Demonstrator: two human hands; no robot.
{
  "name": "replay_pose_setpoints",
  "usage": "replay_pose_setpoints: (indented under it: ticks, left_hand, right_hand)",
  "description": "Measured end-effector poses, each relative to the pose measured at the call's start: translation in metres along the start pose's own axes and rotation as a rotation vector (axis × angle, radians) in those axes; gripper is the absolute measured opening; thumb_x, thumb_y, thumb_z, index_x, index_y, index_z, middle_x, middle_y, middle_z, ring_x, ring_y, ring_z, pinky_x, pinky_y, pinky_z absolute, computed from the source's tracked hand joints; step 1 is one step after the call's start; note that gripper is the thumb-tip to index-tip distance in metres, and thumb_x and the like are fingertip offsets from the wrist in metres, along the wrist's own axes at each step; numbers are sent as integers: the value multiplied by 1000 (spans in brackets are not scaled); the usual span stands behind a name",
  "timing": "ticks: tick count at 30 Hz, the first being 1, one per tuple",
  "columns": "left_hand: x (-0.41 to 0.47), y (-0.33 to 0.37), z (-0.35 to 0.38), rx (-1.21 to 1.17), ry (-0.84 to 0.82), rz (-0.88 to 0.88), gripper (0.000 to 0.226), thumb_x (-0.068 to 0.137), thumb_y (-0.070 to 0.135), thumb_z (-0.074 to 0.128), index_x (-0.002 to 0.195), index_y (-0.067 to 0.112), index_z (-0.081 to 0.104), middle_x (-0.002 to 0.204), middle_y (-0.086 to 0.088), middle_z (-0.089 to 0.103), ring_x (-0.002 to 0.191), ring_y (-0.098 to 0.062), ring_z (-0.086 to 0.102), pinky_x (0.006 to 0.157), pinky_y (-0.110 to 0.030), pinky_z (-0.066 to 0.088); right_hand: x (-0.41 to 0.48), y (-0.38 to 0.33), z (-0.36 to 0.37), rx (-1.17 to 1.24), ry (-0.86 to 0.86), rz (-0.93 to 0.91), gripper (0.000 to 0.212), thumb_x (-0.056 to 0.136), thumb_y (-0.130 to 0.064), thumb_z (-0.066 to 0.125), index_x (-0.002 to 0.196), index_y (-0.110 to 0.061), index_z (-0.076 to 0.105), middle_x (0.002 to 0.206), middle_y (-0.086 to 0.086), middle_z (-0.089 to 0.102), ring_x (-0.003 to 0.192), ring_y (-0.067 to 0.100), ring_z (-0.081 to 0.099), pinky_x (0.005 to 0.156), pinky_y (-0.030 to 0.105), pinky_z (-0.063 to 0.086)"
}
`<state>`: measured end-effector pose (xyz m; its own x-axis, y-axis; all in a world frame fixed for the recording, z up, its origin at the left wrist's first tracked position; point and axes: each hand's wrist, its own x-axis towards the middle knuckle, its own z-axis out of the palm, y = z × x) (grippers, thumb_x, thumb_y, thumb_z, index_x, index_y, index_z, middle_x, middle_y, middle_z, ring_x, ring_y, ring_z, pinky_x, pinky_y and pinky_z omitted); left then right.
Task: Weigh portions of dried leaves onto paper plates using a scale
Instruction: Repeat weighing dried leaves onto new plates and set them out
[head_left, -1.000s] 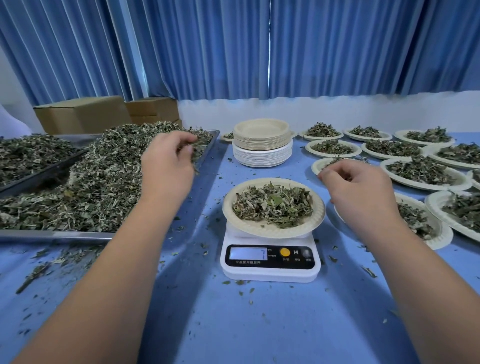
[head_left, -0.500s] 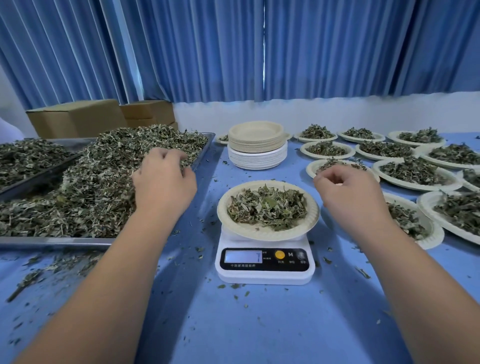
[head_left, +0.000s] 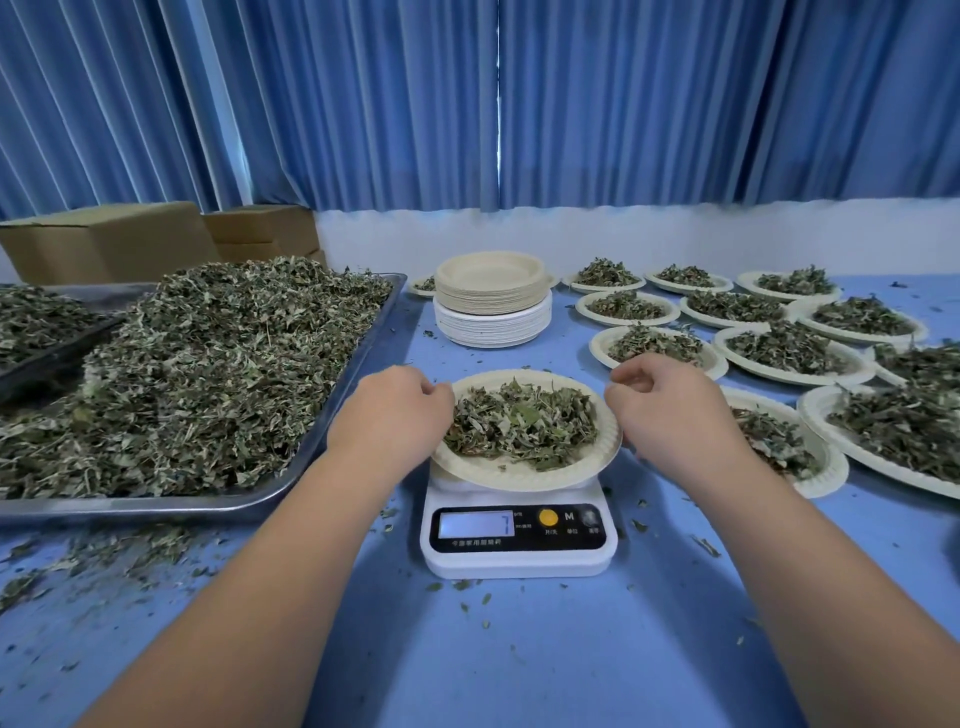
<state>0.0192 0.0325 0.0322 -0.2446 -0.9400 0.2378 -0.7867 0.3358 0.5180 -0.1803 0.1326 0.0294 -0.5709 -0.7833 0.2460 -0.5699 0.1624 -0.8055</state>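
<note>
A white digital scale (head_left: 518, 551) stands in the middle of the blue table, its display lit. A paper plate (head_left: 524, 475) with a heap of dried leaves (head_left: 524, 423) rests on it. My left hand (head_left: 395, 415) is at the plate's left rim, fingers curled down over the edge and the leaves. My right hand (head_left: 670, 410) is at the right rim, fingers curled, thumb low by the edge. Both sets of fingertips are hidden. A metal tray (head_left: 332, 421) piled with loose dried leaves (head_left: 208, 374) lies to the left.
A stack of unused paper plates (head_left: 492, 299) stands behind the scale. Several filled plates (head_left: 789, 348) cover the right side of the table. A second tray (head_left: 47, 338) and cardboard boxes (head_left: 109, 239) sit at far left. Leaf crumbs litter the table.
My left hand has left the leaf pile in the tray and come to the plate's left rim. My right hand has dropped from above the plate's right side to its rim.
</note>
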Motion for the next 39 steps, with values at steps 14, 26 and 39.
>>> replay_pose_setpoints:
  ticks: [14,26,39]
  left_hand:
    - [-3,18,0,-1095,-152,-216,19,90,13,56,93,8,74,76,-12,69,60,-21,63,57,-34,55]
    - [-83,103,22,-1369,-559,13,31,96,4,43,110,11,70,96,-11,73,70,-20,64,55,-31,58]
    - [-223,261,84,-1609,-916,22,37,95,-2,45,78,10,76,76,-7,74,56,-12,66,48,-26,55]
  right_hand:
    - [-11,-1,-17,263,162,61,15,88,-10,61,97,-20,68,93,-2,69,65,11,55,65,30,46]
    - [-83,28,-145,374,290,166,15,83,1,66,92,-11,69,73,4,65,48,4,55,44,17,41]
    - [-199,97,-334,136,489,339,17,86,-1,65,98,-11,69,89,9,71,74,22,64,74,37,54]
